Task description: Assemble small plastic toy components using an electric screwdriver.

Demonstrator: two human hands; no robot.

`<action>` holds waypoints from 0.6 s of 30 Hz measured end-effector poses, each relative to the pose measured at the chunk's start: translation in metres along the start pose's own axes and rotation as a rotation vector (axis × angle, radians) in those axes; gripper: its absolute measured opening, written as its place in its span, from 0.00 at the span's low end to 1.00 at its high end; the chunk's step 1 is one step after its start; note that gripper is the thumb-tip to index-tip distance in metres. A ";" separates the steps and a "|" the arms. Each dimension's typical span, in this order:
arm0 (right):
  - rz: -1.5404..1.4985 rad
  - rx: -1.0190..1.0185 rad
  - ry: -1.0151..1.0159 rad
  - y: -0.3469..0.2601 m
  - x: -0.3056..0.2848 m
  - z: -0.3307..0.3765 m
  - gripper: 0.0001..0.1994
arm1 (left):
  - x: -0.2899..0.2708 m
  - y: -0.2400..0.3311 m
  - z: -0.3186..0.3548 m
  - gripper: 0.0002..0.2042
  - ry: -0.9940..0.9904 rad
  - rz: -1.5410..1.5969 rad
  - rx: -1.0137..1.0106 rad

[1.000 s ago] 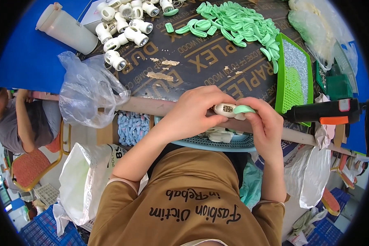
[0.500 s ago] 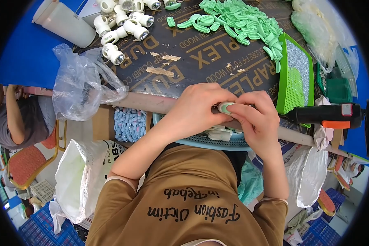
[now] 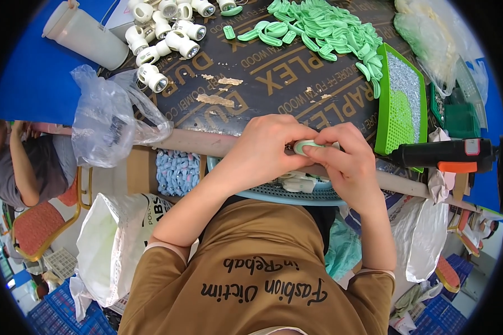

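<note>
Over the table's front edge, my left hand and my right hand meet around a small pale green and white plastic piece. The left thumb and fingers pinch its left side. On the other side, the right thumb and forefinger press against its green face. Most of the piece is hidden by my fingers. Under my hands, a blue basket at my lap holds white plastic parts. Farther up the table lies a heap of curved light green plastic pieces.
Several white flashlights lie at the far left near a white bucket. A see-through bag hangs over the edge. On the right are a green tray of small metal pieces and a black electric screwdriver. Blue parts fill a box below.
My right fingers have shifted slightly on the green and white piece, which has tilted a little and moved slightly left. My left hand keeps its pinch.
</note>
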State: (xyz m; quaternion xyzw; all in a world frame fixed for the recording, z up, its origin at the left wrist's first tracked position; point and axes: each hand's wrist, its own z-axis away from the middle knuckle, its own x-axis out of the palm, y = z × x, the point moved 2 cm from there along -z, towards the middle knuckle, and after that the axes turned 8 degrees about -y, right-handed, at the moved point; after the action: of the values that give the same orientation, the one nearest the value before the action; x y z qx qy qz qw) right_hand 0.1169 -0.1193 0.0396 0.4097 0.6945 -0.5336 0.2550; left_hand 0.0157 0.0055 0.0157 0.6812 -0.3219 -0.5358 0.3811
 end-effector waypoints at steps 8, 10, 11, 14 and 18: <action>0.177 -0.105 0.715 -0.012 -0.030 0.046 0.07 | 0.000 0.003 0.001 0.16 0.004 -0.085 0.098; 0.081 -0.169 1.135 0.003 -0.056 0.076 0.09 | 0.002 0.007 0.000 0.16 -0.006 -0.078 0.086; 0.052 -0.092 1.198 0.006 -0.064 0.073 0.12 | 0.002 0.008 0.000 0.16 -0.005 -0.080 0.066; -0.371 0.109 1.030 0.025 -0.079 0.069 0.25 | 0.005 0.010 -0.001 0.14 -0.048 -0.163 0.083; -0.768 0.091 0.667 0.043 -0.088 0.072 0.31 | 0.009 0.010 -0.004 0.12 -0.027 -0.094 0.080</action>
State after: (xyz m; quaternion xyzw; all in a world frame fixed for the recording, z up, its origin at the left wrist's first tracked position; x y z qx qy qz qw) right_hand 0.1938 -0.2102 0.0646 0.2837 0.8146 -0.4587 -0.2131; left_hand 0.0216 -0.0065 0.0199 0.7029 -0.3159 -0.5491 0.3236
